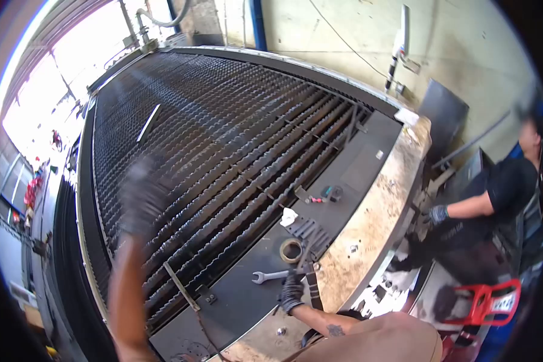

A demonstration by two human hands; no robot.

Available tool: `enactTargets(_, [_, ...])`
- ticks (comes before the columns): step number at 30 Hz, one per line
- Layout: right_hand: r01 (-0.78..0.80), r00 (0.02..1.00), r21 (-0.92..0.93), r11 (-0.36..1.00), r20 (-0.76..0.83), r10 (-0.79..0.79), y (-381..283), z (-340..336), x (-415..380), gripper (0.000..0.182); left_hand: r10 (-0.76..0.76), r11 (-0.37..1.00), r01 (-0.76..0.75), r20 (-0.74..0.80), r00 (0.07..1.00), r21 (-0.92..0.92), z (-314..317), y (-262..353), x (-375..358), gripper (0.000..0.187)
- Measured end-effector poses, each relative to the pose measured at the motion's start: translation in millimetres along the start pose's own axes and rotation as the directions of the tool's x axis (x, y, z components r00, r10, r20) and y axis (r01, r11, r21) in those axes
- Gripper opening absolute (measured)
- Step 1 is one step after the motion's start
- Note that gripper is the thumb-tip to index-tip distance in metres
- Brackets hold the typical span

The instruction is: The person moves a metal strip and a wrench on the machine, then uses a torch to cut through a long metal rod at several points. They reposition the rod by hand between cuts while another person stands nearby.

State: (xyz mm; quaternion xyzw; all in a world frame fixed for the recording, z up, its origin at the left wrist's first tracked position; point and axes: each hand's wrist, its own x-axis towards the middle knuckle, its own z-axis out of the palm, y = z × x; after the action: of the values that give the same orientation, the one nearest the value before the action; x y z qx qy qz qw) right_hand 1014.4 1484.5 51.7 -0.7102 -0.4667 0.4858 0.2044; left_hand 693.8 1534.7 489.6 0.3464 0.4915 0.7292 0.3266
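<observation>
My left hand (143,199), in a dark glove, is raised over the slatted metal bed (205,133) and smeared by motion; its fingers cannot be made out. My right hand (291,292), in a grey and black glove, is closed at the dark plate's edge. An open-ended wrench (271,276) and a dark bar (308,246) meet its fingertips; what it grips is hidden. Just above lie a tape roll (291,250), several dark metal strips (309,231) and a crumpled white piece (288,216).
A black tool (332,193) lies farther up the dark plate (357,175). A light strip (148,123) rests on the slats. Beyond the stained ledge (359,241), a co-worker (495,193) in dark clothes is at the right, near a red chair (485,304).
</observation>
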Motion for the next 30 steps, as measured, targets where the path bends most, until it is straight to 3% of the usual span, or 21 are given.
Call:
enactTargets(1, [-0.299, 0.950, 0.360, 0.884, 0.202, 0.239, -36, -16, -42, 0.021, -0.196, 0.979, 0.192, 0.058, 0.979, 0.069, 8, -65, -16, 0.050])
enactTargets(2, [-0.001, 0.987, 0.130, 0.991, 0.157, -0.019, -18, 3, -50, 0.025, -0.240, 0.918, 0.193, 0.098, 0.966, 0.347, 42, -111, -47, 0.052])
enactTargets(3, [0.301, 0.944, -0.115, 0.947, 0.175, -0.279, -4, 18, -60, 0.030, -0.249, 0.685, 0.086, 0.122, 0.961, 0.723, 68, -158, -80, 0.055])
enactTargets(4, [0.247, 0.944, -0.059, 0.967, 0.241, -0.226, -12, 25, -73, 0.034, -0.282, 0.364, -0.012, 0.123, 0.952, 0.931, 87, -203, -112, 0.058])
enactTargets(5, [0.184, 0.937, -0.012, 0.983, 0.305, -0.171, -22, 31, -86, 0.038, -0.324, 0.078, -0.057, 0.079, 0.943, 0.995, 103, -243, -141, 0.060])
enactTargets(6, [0.164, 0.894, 0.040, 0.986, 0.416, -0.165, -21, 32, -97, 0.034, -0.343, -0.103, -0.050, 0.012, 0.939, 0.993, 111, -282, -169, 0.063])
enactTargets(8, [0.132, 0.744, 0.115, 0.985, 0.645, -0.175, -23, 32, -110, 0.029, -0.274, -0.075, 0.019, -0.039, 0.961, 0.997, 93, -353, -198, 0.059])
enactTargets(10, [0.215, 0.576, 0.155, 0.964, 0.777, -0.253, -22, 30, -113, 0.027, -0.225, 0.116, 0.283, -0.252, 0.941, 0.952, 70, -365, -200, 0.050])
enactTargets(11, [0.294, 0.517, 0.171, 0.940, 0.799, -0.307, -23, 26, -108, 0.027, -0.226, 0.117, 0.269, -0.238, 0.945, 0.956, 60, -365, -189, 0.050])
enactTargets(13, [0.468, 0.434, 0.207, 0.859, 0.793, -0.427, -14, 19, -91, 0.030, -0.275, 0.044, 0.207, -0.187, 0.943, 0.977, 34, -357, -177, 0.044])
enactTargets(14, [0.596, 0.408, 0.231, 0.769, 0.738, -0.537, -1, 11, -73, 0.032, -0.219, -0.012, 0.199, -0.197, 0.956, 0.980, 28, -338, -178, 0.041])
enactTargets(16, [0.854, 0.325, 0.161, 0.495, 0.578, -0.748, 44, -24, -22, 0.038, -0.128, 0.058, 0.211, -0.202, 0.971, 0.976, -2, -296, -201, 0.037])
enactTargets(17, [0.931, 0.330, -0.029, 0.364, 0.490, -0.807, 51, -62, -6, 0.045, -0.071, 0.197, 0.216, -0.206, 0.976, 0.956, -24, -287, -210, 0.035])
enactTargets(19, [0.641, 0.761, -0.500, 0.582, 0.315, -0.568, 19, -136, -5, 0.064, -0.136, 0.212, 0.268, -0.244, 0.960, 0.940, -67, -277, -245, 0.035])
enactTargets(21, [0.493, 0.870, -0.576, 0.652, 0.352, -0.347, -14, -170, -11, 0.094, -0.219, 0.223, 0.312, -0.264, 0.939, 0.924, -108, -277, -298, 0.035])
enactTargets(22, [0.421, 0.899, -0.576, 0.700, 0.364, -0.242, 2, -155, -3, 0.109, -0.164, 0.143, 0.306, -0.283, 0.945, 0.941, -124, -282, -324, 0.035])
enactTargets(24, [0.363, 0.924, -0.565, 0.741, 0.321, -0.207, 4, -137, -4, 0.109, -0.129, -0.052, 0.308, -0.312, 0.941, 0.950, -121, -279, -348, 0.036])
enactTargets(27, [0.313, 0.937, -0.540, 0.781, 0.312, -0.160, 4, -132, 8, 0.106, -0.039, 0.035, 0.314, -0.312, 0.949, 0.949, -129, -291, -345, 0.034])
enactTargets(28, [0.270, 0.941, -0.470, 0.840, 0.312, -0.128, 6, -134, 8, 0.104, -0.091, -0.095, 0.318, -0.327, 0.941, 0.943, -124, -286, -329, 0.031])
enactTargets(29, [0.275, 0.942, -0.479, 0.834, 0.309, -0.133, 6, -139, 10, 0.104, -0.091, -0.083, 0.325, -0.332, 0.939, 0.942, -126, -285, -314, 0.031])
enactTargets(30, [0.350, 0.924, -0.393, 0.850, 0.291, -0.246, 10, -148, 11, 0.101, -0.065, -0.005, 0.289, -0.289, 0.955, 0.957, -131, -286, -301, 0.031])
